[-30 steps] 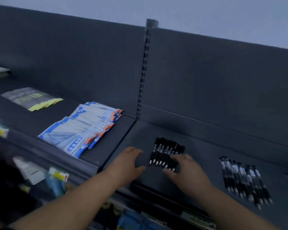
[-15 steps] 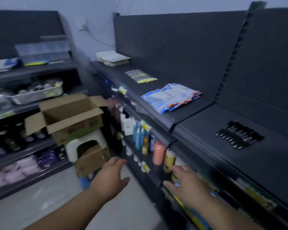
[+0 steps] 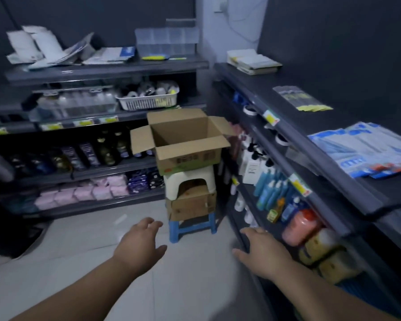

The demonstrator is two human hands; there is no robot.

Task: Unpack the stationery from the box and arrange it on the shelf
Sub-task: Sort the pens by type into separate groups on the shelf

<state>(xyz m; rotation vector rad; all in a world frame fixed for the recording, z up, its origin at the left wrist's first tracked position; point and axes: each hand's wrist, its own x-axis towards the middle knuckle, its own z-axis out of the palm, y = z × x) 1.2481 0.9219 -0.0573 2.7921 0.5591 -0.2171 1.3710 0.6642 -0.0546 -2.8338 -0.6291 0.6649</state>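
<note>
Nothing is legible: the reddish print on the front of the cardboard box [image 3: 187,158] above the left hand [image 3: 140,245], the yellow price tags [image 3: 270,117] on the front edges of the shelf [image 3: 333,126] above the right hand [image 3: 262,253], and the white lettering on the blue packets [image 3: 366,149] farther to that hand's upper right are all too blurred to read.

Bare floor [image 3: 79,246] ahead; stacked stools [image 3: 171,184] and box [image 3: 188,156] between shelves [image 3: 315,167].
</note>
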